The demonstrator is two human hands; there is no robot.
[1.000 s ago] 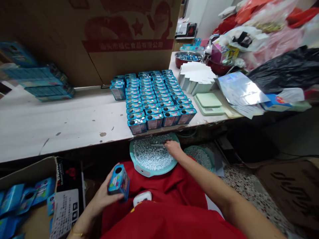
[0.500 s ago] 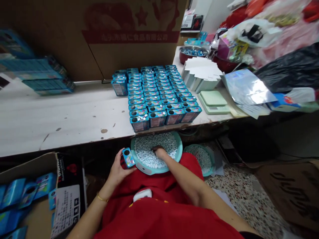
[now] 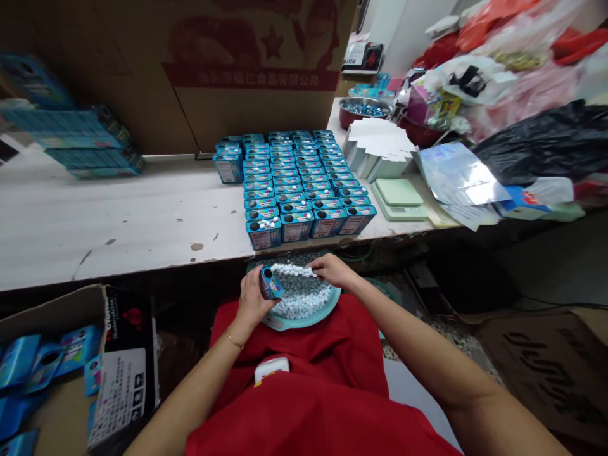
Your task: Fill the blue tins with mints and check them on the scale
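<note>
Box (image 3: pixel 272 286), blue, round-holed: above the basin's (image 3: pixel 311 321) left side, presumably so strays drop back. Left hand (image 3: pixel 251 297): curled around it, hole toward the pellets. Right hand (image 3: pixel 331 271): pinched on what I, remote, take for a scoop, hidden under white pellets (image 3: pixel 293 270). Beyond: matching boxes (image 3: pixel 297 216), table (image 3: pixel 142 221), rows apparently for counting.

Just below the frame's middle I see a blue tin (image 3: pixel 271 286), tilted, its round hole (image 3: pixel 268 273) beside a raised row of white pellets (image 3: pixel 294 270); more lie in a teal basin (image 3: pixel 311 321).
</note>
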